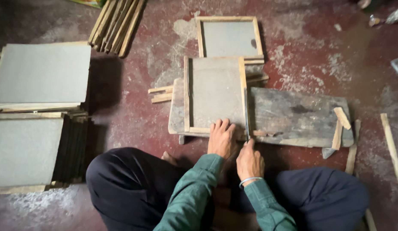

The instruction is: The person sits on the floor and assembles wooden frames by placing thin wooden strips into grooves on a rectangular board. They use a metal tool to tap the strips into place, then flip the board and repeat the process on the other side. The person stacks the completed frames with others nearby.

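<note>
- The left hand [221, 137] lies flat, fingers spread, on the near corner of a wood-framed slate [214, 94].
- The right hand [249, 159] grips a thin blade [246, 113] against the frame's right edge.
- The slate rests on a worn board [293, 115] on the floor.

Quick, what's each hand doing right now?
Left hand: open, fingers flat on the bottom corner of the wood-framed slate.
Right hand: closed, its grip on a thin dark blade standing along the frame's right edge.
</note>
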